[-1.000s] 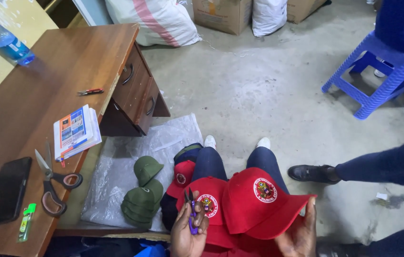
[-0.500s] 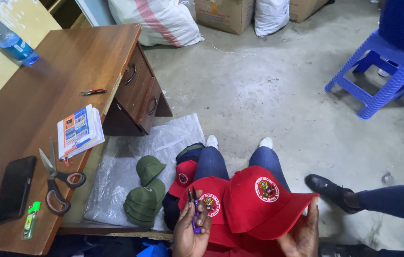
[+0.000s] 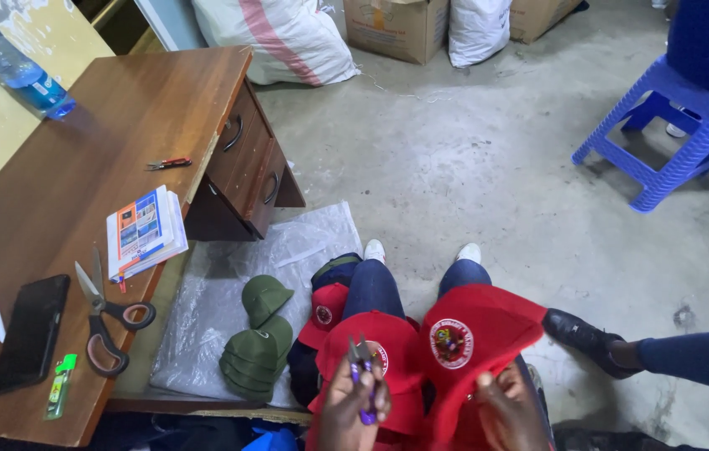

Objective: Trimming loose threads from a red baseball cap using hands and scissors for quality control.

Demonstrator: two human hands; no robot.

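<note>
My left hand grips purple snips; my right hand holds a red cap. A cardboard box stands between white sacks beyond the table.

Red cap with round emblem on lap; purple thread snips upright

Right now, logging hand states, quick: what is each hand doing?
Left hand: closed on small purple thread snips.
Right hand: gripping the red cap from underneath.

We see a dark-screened phone lying flat near the desk's front edge, a colourful booklet beside it, and a brown carton between white sacks.
</note>
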